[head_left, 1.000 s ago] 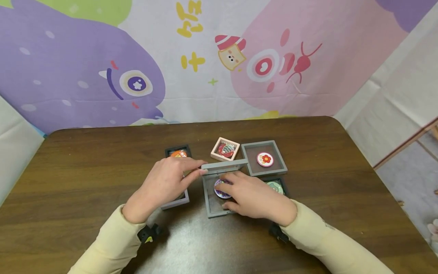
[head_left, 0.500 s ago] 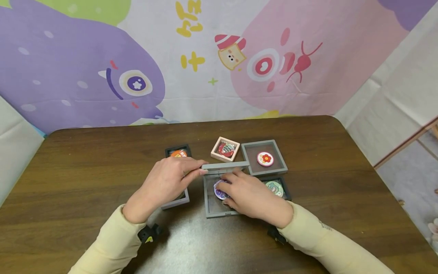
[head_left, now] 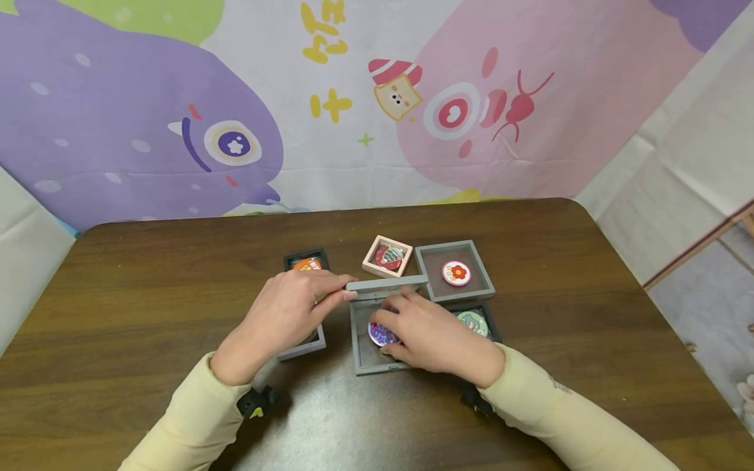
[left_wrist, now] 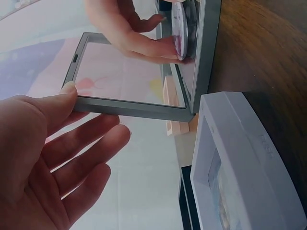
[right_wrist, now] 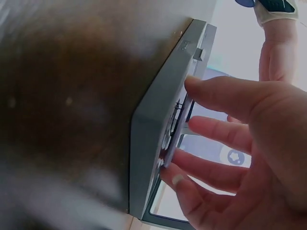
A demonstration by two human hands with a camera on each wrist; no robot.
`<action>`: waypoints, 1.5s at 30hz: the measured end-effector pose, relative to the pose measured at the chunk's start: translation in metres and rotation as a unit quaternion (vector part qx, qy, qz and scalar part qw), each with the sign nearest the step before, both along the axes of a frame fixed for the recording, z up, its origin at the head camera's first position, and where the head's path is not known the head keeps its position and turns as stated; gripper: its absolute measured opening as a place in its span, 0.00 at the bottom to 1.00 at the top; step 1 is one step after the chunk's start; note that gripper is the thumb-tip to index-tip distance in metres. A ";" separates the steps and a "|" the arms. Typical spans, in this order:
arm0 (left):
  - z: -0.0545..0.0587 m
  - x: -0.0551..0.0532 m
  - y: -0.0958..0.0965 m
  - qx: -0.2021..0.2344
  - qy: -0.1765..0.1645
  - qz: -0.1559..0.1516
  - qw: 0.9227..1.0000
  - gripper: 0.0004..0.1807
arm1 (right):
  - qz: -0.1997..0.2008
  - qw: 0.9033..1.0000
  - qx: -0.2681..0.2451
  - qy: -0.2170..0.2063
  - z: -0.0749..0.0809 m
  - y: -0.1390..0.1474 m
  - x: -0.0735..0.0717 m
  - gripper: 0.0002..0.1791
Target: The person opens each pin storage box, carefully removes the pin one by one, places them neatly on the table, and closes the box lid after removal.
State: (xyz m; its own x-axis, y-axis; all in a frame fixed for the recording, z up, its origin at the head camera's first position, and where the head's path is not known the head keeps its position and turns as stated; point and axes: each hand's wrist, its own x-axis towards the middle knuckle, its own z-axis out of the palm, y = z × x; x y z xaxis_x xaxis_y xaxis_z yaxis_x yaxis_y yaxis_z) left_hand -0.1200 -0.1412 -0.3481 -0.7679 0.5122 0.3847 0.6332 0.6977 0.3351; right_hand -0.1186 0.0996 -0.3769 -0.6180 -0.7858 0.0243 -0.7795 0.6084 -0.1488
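Observation:
A hinged grey display frame (head_left: 356, 350) lies opened on the table, its lid (head_left: 385, 285) standing up at the far side. My left hand (head_left: 285, 324) pinches the lid's left edge between thumb and index finger; the other fingers are spread in the left wrist view. Over the lower half, my right hand (head_left: 436, 337) holds a round purple pin badge (head_left: 381, 334) by its rim. In the right wrist view the badge (right_wrist: 179, 129) stands tilted just over the clear film, thumb and fingertips around its edge. My right hand covers part of the frame.
A lilac frame (head_left: 303, 350) and a black frame with an orange badge (head_left: 308, 263) lie on the left. Behind are a pink frame (head_left: 368, 261) and a grey frame (head_left: 486, 278) bearing a flower badge (head_left: 456, 273). A green badge (head_left: 473, 322) lies in a black frame on the right.
My right hand has shifted very slightly left, and its fingers have adjusted on the purple badge, whose tilt and shine differ. The left hand and the lid have stayed in place.

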 end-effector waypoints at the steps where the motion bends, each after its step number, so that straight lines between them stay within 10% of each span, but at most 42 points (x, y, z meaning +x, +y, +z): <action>1: 0.000 0.000 0.000 0.000 0.000 0.000 1.000 0.10 | -0.003 1.000 -0.004 0.002 0.000 0.000 0.000 0.24; 13: 0.001 -0.003 0.002 0.012 0.039 -0.006 0.999 0.10 | 0.076 0.996 -0.013 -0.039 0.021 -0.005 0.029 0.24; 21: 0.003 -0.002 -0.001 0.023 0.073 0.006 0.997 0.08 | 0.131 0.990 0.051 0.013 0.023 -0.014 0.051 0.24; 36: 0.000 -0.001 -0.003 0.005 0.083 0.017 0.996 0.07 | 0.127 0.989 0.066 0.033 0.010 -0.017 0.055 0.24; 45: -0.002 -0.001 -0.003 0.019 0.077 0.018 0.997 0.12 | 0.110 0.978 -0.148 0.094 0.039 0.004 0.023 0.06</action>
